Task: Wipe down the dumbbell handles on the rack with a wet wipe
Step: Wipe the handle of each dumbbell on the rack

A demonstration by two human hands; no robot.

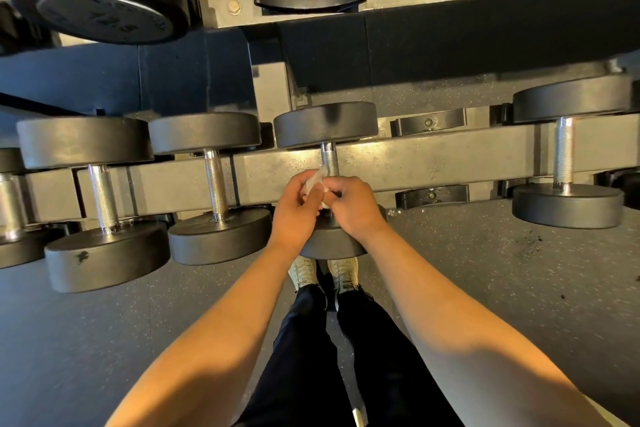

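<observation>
at the centre of the frame, a crumpled white wet wipe [316, 181] is pinched between the left hand [297, 210] and the right hand [354, 208], with the fingers of both curled round it. the knurled handle [329, 160] of the middle dumbbell [325, 125] is seen just above the hands, its long axis running up and down the frame across the rack [433, 159]. its lower end is hidden by the hands. the right hand is judged slightly nearer to it.
</observation>
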